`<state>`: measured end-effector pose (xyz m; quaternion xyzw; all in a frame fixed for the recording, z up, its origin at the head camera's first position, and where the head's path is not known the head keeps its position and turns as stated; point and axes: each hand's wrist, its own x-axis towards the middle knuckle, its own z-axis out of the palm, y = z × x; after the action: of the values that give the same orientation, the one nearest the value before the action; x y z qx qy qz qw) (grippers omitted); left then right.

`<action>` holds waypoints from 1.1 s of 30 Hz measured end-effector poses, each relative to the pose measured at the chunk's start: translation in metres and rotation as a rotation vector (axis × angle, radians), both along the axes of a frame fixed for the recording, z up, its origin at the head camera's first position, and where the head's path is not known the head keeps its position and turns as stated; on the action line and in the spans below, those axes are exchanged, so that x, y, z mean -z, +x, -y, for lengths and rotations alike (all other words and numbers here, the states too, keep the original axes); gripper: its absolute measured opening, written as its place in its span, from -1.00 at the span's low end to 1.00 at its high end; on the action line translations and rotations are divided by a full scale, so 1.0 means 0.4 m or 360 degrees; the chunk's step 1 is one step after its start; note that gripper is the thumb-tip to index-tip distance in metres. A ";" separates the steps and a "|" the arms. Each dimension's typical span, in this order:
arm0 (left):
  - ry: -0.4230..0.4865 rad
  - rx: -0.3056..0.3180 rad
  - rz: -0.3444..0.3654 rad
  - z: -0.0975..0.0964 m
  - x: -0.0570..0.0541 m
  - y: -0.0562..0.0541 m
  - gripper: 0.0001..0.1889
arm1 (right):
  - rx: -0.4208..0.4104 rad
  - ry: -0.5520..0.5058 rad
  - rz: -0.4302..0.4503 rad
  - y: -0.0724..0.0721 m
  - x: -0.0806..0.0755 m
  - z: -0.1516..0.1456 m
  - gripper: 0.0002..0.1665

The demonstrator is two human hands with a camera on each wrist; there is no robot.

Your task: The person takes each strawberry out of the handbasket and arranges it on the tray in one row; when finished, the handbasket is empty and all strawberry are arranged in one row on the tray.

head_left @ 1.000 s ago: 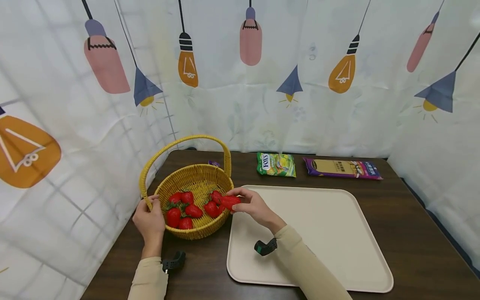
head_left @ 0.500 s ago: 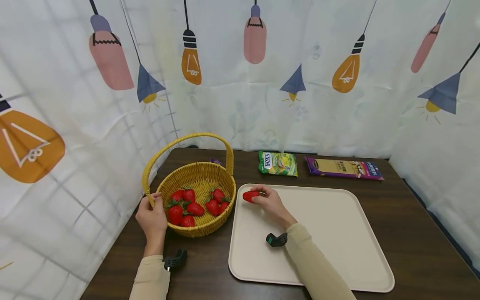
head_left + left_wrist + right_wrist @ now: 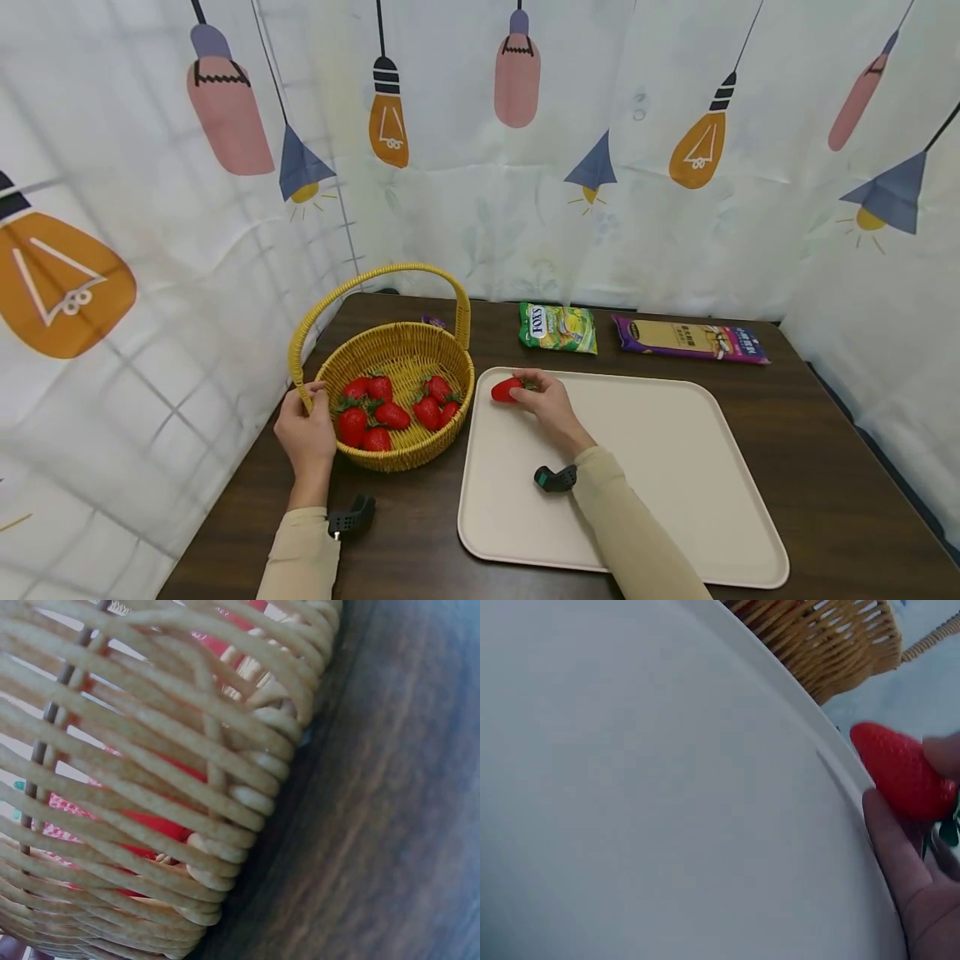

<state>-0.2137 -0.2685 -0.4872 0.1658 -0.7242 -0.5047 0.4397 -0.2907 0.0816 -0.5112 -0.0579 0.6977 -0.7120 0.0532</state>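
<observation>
My right hand (image 3: 553, 408) pinches a red strawberry (image 3: 901, 771) between thumb and fingers, low over the far left corner of a cream tray (image 3: 637, 483). Its green leaves point back toward the palm. At the left, my left hand (image 3: 307, 433) grips the near left rim of a yellow wicker basket (image 3: 408, 457), where the tall handle joins it. Several strawberries (image 3: 392, 416) lie inside the basket in two clusters, left and right. In the left wrist view the basket's woven wall (image 3: 135, 772) fills much of the picture, with red showing through the gaps.
A green candy bag (image 3: 558, 328) and a long purple packet (image 3: 692, 339) lie behind the tray on the dark wooden table (image 3: 408, 533). A small purple wrapper (image 3: 432, 321) shows behind the basket. A white curtain (image 3: 465, 217) with lamp prints hangs beyond the table's back edge.
My right hand has carried the strawberry out from the basket's right side, rightward over the tray's far left corner. The left hand keeps its grip on the basket rim.
</observation>
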 end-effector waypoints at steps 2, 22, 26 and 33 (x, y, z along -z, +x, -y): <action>0.0001 0.0007 0.0005 0.000 -0.001 0.001 -0.80 | 0.0052 0.0041 0.0010 0.002 -0.003 0.003 -0.64; -0.0020 0.0031 0.0021 -0.002 -0.005 0.008 -0.78 | -0.0005 0.0409 -0.0328 0.026 -0.012 0.028 -0.73; -0.0036 0.0037 0.0029 -0.003 -0.006 0.009 -0.78 | -0.0005 0.0573 -0.0422 0.033 -0.014 0.033 -0.78; -0.0027 0.0029 0.0025 -0.004 -0.006 0.010 -0.80 | -0.0034 0.0774 -0.0502 0.040 -0.023 0.039 -0.73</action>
<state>-0.2098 -0.2669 -0.4848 0.1594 -0.7334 -0.5013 0.4307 -0.2747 0.0662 -0.5022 -0.1607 0.8470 -0.5054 -0.0362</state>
